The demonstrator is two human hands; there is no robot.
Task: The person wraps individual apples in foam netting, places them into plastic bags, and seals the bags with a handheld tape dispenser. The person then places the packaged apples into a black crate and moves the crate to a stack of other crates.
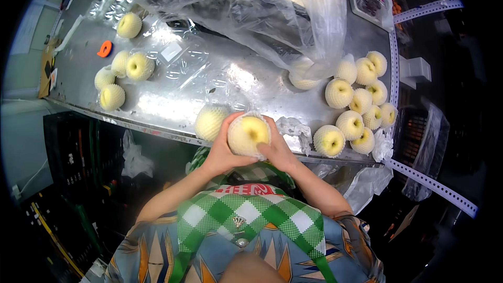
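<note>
Between my two hands, over the near edge of the metal table [220, 78], is a pale yellow apple [249, 135] in a white foam net, its dimple facing up. My left hand [223, 149] wraps round its left side. My right hand [280, 153] closes on the right side, thumb lying on the fruit near the bottom. Just left of my left hand, a second netted apple [210, 122] sits on the table edge. Right of my right hand lies crumpled clear plastic [295, 132], with a cluster of netted apples [349, 124] beyond it.
A large plastic-lined container [225, 10] of netted fruit stands at the back. Several netted apples [140, 66] and an orange tape ring [105, 49] lie at left, near clear plastic packaging [175, 55]. A perforated metal post [394, 73] edges the right side. Dark crates [65, 152] stand below left.
</note>
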